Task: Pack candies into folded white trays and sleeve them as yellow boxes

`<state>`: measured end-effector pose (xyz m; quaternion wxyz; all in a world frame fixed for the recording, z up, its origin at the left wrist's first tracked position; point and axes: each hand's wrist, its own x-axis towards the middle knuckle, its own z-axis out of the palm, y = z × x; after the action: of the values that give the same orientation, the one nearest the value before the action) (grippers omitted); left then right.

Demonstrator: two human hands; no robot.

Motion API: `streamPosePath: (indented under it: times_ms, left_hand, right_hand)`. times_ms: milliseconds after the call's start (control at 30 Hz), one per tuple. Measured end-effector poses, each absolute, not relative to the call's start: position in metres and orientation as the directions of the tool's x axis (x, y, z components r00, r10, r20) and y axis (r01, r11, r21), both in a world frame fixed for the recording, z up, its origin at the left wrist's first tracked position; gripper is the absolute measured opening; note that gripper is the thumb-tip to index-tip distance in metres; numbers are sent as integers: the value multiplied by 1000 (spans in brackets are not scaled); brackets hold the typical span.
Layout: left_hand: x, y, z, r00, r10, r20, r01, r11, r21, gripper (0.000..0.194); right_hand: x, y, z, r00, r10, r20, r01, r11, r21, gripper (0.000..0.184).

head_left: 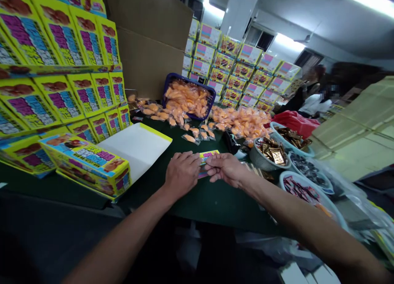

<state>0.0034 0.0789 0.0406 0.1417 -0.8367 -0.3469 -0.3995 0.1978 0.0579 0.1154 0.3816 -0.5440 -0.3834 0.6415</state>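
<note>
Printed card (209, 154) (unreadable) partly under left hand (182, 173) and right hand (226, 169)

Two bare grips (182, 173), one small yellow printed card (209, 156), one dark blue basket (184, 79) of orange sachets (187, 99), one round silver metal bowl (261, 161), three round white blue-rimmed bowls (295, 180), one white rectangular tray (135, 152)

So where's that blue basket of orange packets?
In the head view, the blue basket sits toward the back of the green table, between the stacked yellow boxes on the left and a heap of orange packets on the right.
</note>
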Motion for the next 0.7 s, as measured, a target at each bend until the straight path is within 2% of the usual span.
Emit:
streamPosePath:
  times_ms: [100,267,400,500,567,700]
  left_hand:
    - [3,77,42,429,489,760,696,-715,68,24]
    - [2,72,54,492,569,658,714,-696,68,42]
    - [1,71,64,565,630,533,735,-678,22,26]
    - [2,71,68,574,643,508,744,-669,6,23]
    - [2,72,68,571,642,512,746,-666,2,23]
    - [2,73,63,560,625,544,735,-677,21,27]
  right_hand:
    - [189,57,117,-58,884,-465,-49,-467,-883,13]
    - [181,58,122,3,865,-502,-16,-502,-865,17]
    - [179,58,122,21,853,-521,1,-521,-853,13]
    - [180,52,116,13,837,-547,1,-547,-837,7]
    - [182,45,110,-2,852,-523,-26,-523,-852,11]
    - [192,34,101,-57,931,-360,-99,-364,-926,33]
